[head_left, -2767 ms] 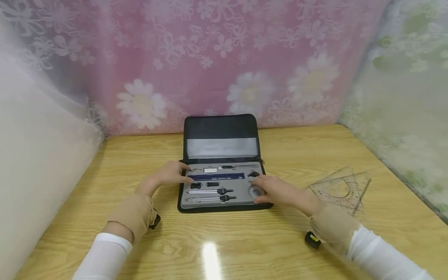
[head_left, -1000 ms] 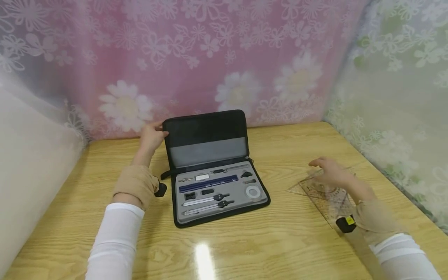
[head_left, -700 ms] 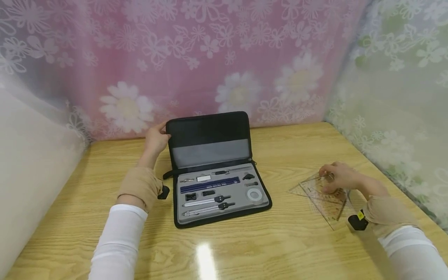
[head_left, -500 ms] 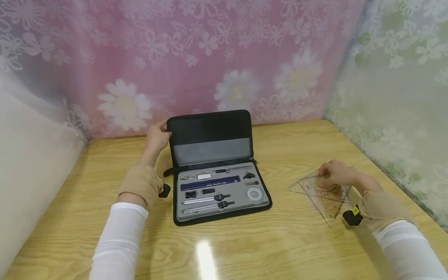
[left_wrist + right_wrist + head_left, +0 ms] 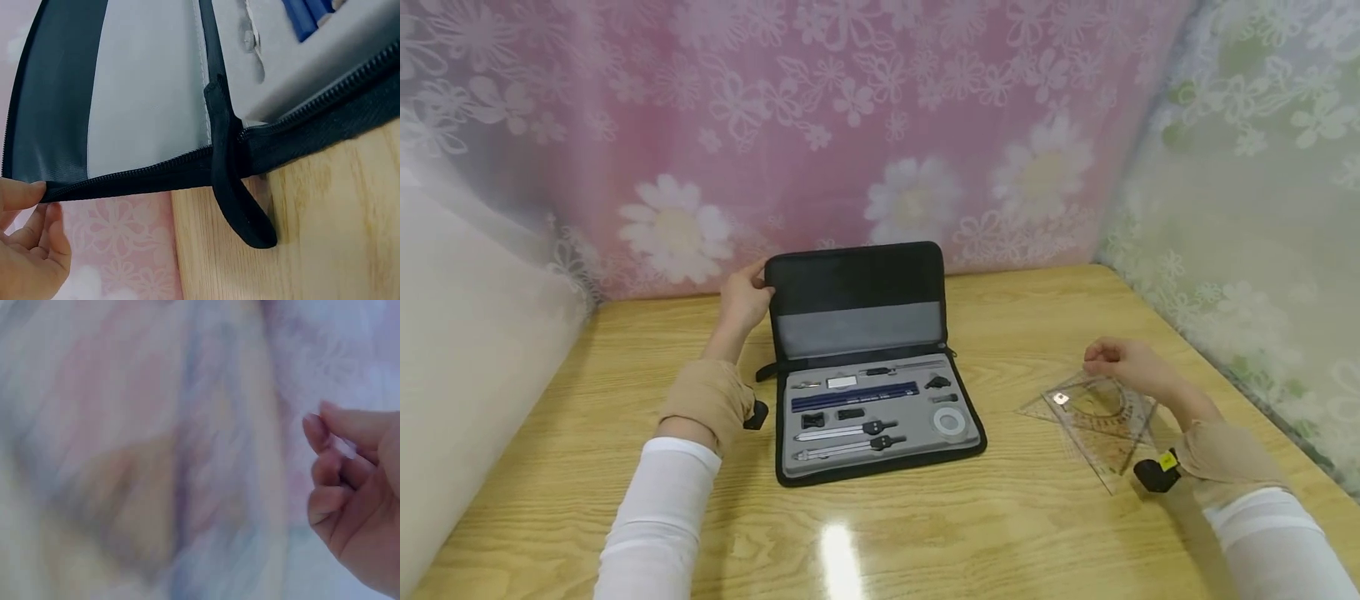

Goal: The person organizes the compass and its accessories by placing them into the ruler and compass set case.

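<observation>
This looks like a small table corner screened off with cloth; whether it belongs to a home or some other building cannot be told. A pink curtain (image 5: pixel 820 167) printed with white flowers hangs behind the table (image 5: pixel 962 533), which has a yellowish wood-grain top. A pale curtain (image 5: pixel 1247 250) with green and white flowers lines the right side, and a plain whitish sheet (image 5: pixel 490 333) the left. A zip case (image 5: pixel 857 279) of drawing tools and clear set squares (image 5: pixel 1093 437) suggest a study desk.
</observation>
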`<state>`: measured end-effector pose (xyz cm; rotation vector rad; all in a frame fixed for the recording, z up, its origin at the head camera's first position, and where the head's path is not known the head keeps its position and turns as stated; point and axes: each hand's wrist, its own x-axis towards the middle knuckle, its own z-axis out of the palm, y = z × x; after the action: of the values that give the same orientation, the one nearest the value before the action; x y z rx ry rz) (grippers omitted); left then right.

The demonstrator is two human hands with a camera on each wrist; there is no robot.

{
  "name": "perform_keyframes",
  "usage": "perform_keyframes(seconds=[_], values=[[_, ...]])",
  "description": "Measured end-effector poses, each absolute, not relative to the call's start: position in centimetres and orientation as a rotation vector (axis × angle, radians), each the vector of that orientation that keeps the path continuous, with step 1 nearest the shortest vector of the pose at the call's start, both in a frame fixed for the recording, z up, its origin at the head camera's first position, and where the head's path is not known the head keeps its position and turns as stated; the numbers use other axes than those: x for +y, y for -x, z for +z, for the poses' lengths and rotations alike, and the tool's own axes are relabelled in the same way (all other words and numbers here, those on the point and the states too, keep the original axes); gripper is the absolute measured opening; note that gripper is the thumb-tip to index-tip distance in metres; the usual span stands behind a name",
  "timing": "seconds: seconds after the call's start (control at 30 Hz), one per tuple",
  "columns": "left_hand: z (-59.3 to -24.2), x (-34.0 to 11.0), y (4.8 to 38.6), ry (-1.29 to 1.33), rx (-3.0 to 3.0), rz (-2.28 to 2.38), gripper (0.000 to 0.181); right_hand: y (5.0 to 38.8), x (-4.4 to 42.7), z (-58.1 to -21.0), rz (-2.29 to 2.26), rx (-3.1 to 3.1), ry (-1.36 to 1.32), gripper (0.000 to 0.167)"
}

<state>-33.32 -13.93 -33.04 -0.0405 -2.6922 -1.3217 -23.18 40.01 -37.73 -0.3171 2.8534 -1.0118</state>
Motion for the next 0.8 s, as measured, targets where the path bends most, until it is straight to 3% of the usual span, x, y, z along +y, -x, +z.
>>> perform_keyframes(seconds=[0.17, 0.37, 0.8], values=[[-33.1, -13.7, 33.4, 0.064, -2.677, -1.301, 0.055, 24.4, 36.9, -35.1, -1.17, 2.916, 0.362, 0.032], [-33.1, -12.8, 33.6, 0.08, -2.652, -1.304, 0.055, 26.8, 30.6, -31.9, -1.237, 2.928, 0.429, 0.029], [-33.6, -11.4, 33.6, 0.123, -2.666, -1.204, 0.056, 33.3, 19.5, -30.7, -1.178, 2.958, 0.646, 0.017]])
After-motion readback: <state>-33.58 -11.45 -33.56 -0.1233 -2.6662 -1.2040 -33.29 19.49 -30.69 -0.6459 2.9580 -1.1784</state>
